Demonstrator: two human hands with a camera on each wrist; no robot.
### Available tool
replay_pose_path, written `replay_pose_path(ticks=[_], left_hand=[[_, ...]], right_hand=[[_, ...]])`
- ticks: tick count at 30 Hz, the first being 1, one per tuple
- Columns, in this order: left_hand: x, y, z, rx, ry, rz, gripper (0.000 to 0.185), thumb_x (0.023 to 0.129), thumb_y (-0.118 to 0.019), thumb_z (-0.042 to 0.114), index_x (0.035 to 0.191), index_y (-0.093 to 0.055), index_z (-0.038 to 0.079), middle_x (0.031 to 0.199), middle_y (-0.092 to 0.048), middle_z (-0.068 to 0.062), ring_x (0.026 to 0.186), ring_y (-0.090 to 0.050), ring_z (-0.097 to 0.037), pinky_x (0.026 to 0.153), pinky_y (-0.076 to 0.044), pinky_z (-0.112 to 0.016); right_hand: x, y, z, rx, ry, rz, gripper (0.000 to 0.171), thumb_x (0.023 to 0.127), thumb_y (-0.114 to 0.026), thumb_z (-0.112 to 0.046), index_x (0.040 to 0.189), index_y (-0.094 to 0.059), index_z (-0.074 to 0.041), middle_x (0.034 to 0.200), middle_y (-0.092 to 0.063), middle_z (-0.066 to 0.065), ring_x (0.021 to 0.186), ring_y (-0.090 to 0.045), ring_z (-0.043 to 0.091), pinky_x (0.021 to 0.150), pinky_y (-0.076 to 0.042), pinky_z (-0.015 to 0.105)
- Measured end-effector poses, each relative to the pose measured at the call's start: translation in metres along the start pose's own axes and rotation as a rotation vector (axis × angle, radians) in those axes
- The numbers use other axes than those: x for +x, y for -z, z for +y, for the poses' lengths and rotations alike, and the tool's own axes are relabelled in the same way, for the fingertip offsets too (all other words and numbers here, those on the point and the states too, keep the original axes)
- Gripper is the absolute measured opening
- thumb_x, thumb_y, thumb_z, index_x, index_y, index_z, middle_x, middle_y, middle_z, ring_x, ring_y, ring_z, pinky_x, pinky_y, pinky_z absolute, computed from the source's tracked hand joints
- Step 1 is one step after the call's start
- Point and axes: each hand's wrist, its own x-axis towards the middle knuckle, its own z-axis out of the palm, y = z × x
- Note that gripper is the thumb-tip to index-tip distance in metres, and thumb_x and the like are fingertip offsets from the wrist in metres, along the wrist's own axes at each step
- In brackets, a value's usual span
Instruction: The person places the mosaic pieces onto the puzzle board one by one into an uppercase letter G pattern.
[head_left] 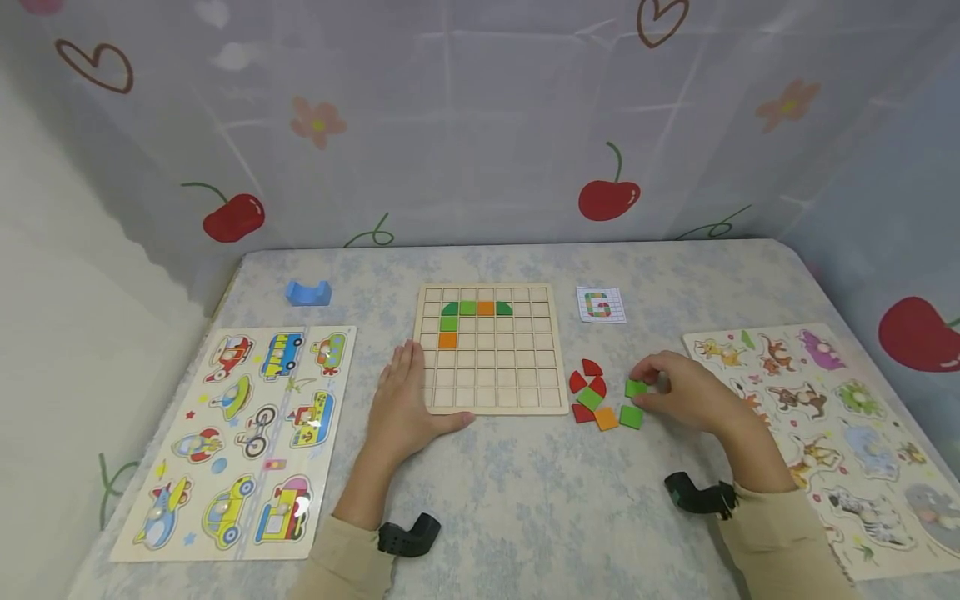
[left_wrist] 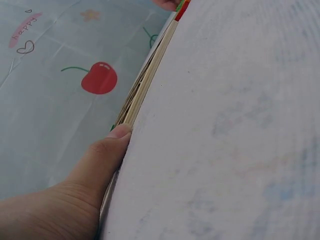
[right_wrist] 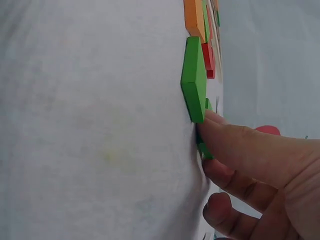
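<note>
A wooden grid board (head_left: 491, 375) carries orange and green squares and two dark green quarter-round tiles in its upper left part. At its lower left corner rests my left hand (head_left: 405, 408), fingers straight along the left side and thumb (left_wrist: 107, 155) against the near edge. To the right of the board, my right hand (head_left: 686, 392) pinches a green square tile (head_left: 635, 388) between thumb and fingers. A second green square (head_left: 631, 417) lies just below it, close to the thumb (right_wrist: 240, 145) in the right wrist view. Beside it are an orange square (head_left: 606, 418) and several red pieces (head_left: 592, 367).
A small pattern card (head_left: 600, 305) lies beyond the loose tiles. The vehicle puzzle (head_left: 247, 442) is on the left, the animal puzzle (head_left: 817, 417) on the right, partly under the right arm. A blue curved block (head_left: 308, 293) stands at the back left.
</note>
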Motion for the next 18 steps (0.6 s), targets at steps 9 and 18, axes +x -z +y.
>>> replay_pose_path(ticks=[9, 18], left_hand=[[0.0, 0.002, 0.001, -0.001, -0.003, -0.008, 0.135, 0.057, -0.066, 0.081, 0.152, -0.009, 0.005, 0.16, -0.007, -0.012, 0.149, -0.003, -0.026, 0.12, -0.012, -0.047], [-0.001, 0.004, 0.001, -0.039, -0.014, -0.014, 0.133, 0.058, -0.072, 0.074, 0.152, -0.01, 0.004, 0.16, -0.007, -0.013, 0.149, -0.004, -0.027, 0.12, -0.012, -0.049]], right_hand=[[0.012, -0.001, 0.001, 0.099, 0.024, 0.029, 0.02, 0.086, -0.068, -0.015, 0.102, -0.056, -0.013, 0.098, -0.057, 0.006, 0.079, -0.05, 0.021, 0.07, -0.043, 0.03], [0.044, -0.017, -0.032, 0.201, 0.018, 0.098, 0.021, 0.089, -0.066, -0.025, 0.106, -0.059, -0.016, 0.1, -0.06, 0.005, 0.08, -0.054, 0.021, 0.069, -0.047, 0.029]])
